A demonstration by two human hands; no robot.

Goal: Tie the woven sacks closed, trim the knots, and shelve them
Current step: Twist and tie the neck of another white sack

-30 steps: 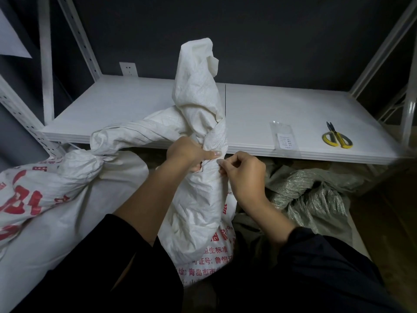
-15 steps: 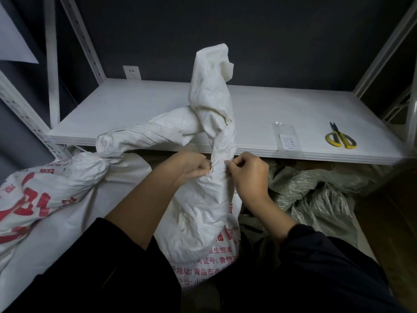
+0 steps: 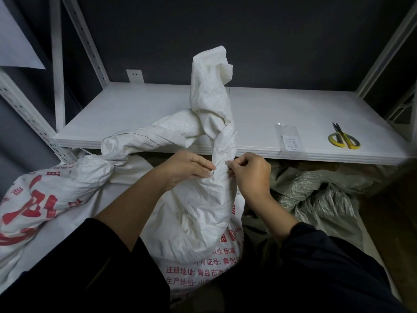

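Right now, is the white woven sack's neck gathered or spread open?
Gathered: the white woven sack's neck is bunched narrow, pinched between the left hand and right hand.

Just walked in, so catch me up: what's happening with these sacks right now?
A person in dark sleeves is closing a white woven sack with red print, its gathered neck pinched between left hand and right hand. A second printed sack at the left looks cinched already. Yellow-handled scissors lie untouched on the white metal shelf.

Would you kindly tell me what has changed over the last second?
The left hand and right hand slid slightly down the twisted neck of the middle sack, still pinching it. The scissors, packet, shelf and tied sack stayed put.
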